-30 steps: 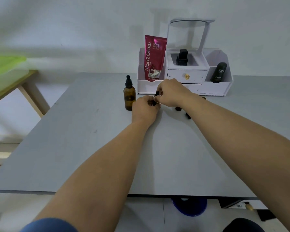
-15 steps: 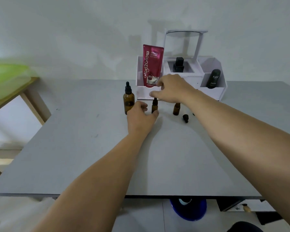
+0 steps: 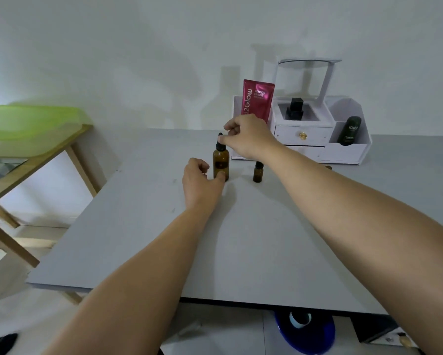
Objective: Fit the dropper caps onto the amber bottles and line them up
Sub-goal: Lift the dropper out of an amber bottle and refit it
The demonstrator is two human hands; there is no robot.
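A large amber bottle [image 3: 220, 162] with a black dropper cap [image 3: 219, 144] stands on the grey table [image 3: 253, 239], left of the white organizer. My right hand [image 3: 249, 138] pinches that cap from the right, thumb and forefinger closed on its top. My left hand [image 3: 199, 181] sits low at the bottle's left, its thumb pressed on the bottle's base and its fingers curled beside it. A small amber bottle [image 3: 258, 172] with a black cap stands apart to the right. Something small and amber [image 3: 328, 167] peeks out behind my right forearm.
A white organizer [image 3: 343, 152] stands at the table's back, holding a pink tube [image 3: 257, 99], a black bottle [image 3: 295, 108] and a dark green bottle [image 3: 349, 130]. A wooden table with a green tray [image 3: 33, 124] is to the left. A blue stool [image 3: 305, 329] is below the front edge.
Both hands left the small amber bottle and moved left to the large one. My right hand closed on its cap; my left thumb came against its base. The view swung left.
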